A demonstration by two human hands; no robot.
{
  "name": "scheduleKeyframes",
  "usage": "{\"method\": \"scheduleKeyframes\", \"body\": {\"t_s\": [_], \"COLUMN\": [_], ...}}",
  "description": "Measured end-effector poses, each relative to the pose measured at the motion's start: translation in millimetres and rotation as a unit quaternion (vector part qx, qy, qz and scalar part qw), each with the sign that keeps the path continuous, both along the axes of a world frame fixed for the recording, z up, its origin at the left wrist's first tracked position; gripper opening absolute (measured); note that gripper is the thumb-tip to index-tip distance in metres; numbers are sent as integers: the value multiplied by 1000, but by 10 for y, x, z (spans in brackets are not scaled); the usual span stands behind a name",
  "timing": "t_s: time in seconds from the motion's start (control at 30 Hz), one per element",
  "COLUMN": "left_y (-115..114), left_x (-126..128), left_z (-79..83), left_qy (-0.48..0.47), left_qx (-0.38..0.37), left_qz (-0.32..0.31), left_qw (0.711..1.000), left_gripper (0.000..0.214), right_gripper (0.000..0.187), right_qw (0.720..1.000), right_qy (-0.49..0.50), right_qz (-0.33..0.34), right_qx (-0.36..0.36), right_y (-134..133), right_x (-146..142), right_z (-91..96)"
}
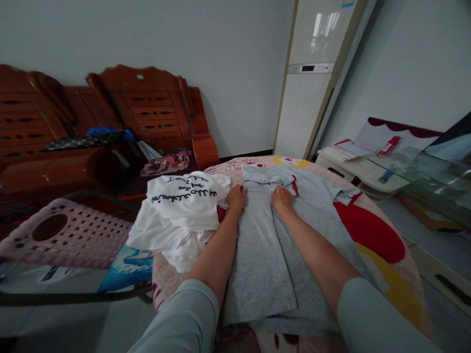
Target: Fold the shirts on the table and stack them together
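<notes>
A grey T-shirt [257, 264] with red-trimmed sleeves lies spread on a round table, its left side folded inward over the body. My left hand [236, 197] is closed on the folded part's upper left edge, beside the white clothes. My right hand [282, 198] is closed on the fold near the red-edged sleeve, close to the shirt's middle. The fingertips of both hands are partly hidden. Left of my left hand, a heap of white clothes [176, 223] with black lettering rests at the table's edge.
A patterned cloth [393, 279] covers the table. Carved wooden chairs [147, 105] stand behind at the left, with a pink woven chair [84, 233] nearer. A tall white air conditioner [303, 108] stands at the back. A glass-topped stand [434, 176] is at the right.
</notes>
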State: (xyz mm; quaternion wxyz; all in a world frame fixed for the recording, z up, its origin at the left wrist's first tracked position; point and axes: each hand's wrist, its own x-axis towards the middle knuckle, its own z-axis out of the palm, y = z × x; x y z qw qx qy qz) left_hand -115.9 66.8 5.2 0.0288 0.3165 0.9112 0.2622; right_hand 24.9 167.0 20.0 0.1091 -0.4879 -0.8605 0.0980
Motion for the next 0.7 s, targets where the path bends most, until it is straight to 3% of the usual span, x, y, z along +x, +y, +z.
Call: {"method": "scheduleKeyframes", "body": {"t_s": [0.17,0.37,0.5,0.7], "left_y": [-167,-480,-784,-1292], "left_x": [28,229,392,741], "left_z": [85,153,192,221], "left_qy": [-34,-26,-13,0], "left_qx": [9,9,-47,-108], "left_qz": [-42,-67,-74,-127], "left_qw": [999,997,996,986], "left_gripper": [33,29,23,34], "right_gripper": [25,24,36,28], "right_qw": [998,987,971,972], "right_qy": [4,21,31,56], "right_qz": [56,154,224,202], "right_qx": [26,-39,-75,-101], "right_y": [-252,-760,-1056,-1360], "right_x": [423,1179,1552,1729], "right_z": [98,49,6,-17]}}
